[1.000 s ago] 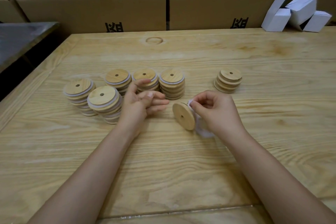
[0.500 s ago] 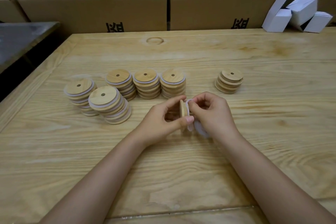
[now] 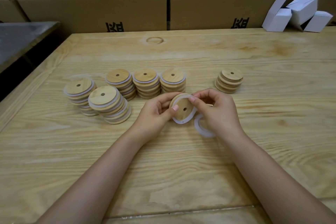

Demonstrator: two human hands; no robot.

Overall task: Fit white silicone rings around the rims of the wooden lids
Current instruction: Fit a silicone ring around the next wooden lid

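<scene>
**RING FITTING: LID IN HAND, RING PARTLY SEATED**

1. Work item. One wooden lid is held above the table, near centre, tilted so its flat face w/ centre hole faces the camera. A white silicone ring loops round its rim. It hangs loose along the near and right edge and sits closer at the far edge.

2. Left hand. Clamped on the wooden lid from the left: thumb tip pressed on the face, fingers curled behind the far-left rim.

3. Right hand. Thumb and forefinger are closed together, pinching the silicone ring at the lid's far-right rim. Other fingers are curled.

4. Spare rings. A white curved bundle shows just below the right palm. Cannot tell whether the curled fingers hold it or it lies on the table.

5. Stock, left of hands. Five stacks of ringed lids, white bands visible betw. the layers. Three stand in a far row, two more to the left and nearer, and the nearest leans.

6. Stock, right of hands. One short stack of bare lids, far-right of the right hand, apart from it.

7. Surroundings. Cardboard cartons are stacked along the far table edge. Small white boxes are piled at the far-right corner. A grey metal surface is at far left.
</scene>
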